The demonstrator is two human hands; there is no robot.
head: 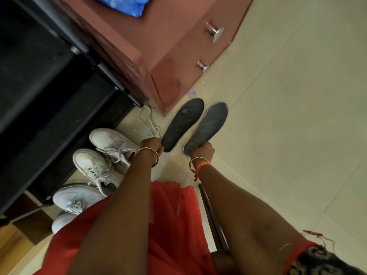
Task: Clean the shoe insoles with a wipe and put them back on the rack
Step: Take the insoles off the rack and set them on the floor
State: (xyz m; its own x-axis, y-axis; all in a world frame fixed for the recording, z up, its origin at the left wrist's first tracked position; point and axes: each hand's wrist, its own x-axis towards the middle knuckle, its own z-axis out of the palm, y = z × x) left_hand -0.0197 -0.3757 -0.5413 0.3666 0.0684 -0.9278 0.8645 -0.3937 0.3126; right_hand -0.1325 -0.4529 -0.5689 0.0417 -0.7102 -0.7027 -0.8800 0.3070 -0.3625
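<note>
Two dark grey insoles lie side by side over the pale floor. My left hand [152, 144] grips the heel end of the left insole [181, 124]. My right hand [203, 148] grips the heel end of the right insole [208, 127]. Both insoles point away from me toward the red cabinet. The black shoe rack [49, 108] stands at the left. No wipe is visible.
Several white sneakers [113, 142] sit on the floor in front of the rack, with loose white laces [148, 122] beside them. A red cabinet [174, 56] with metal knobs stands ahead, a blue bag [123, 3] on top. Open tiled floor [288, 116] lies to the right.
</note>
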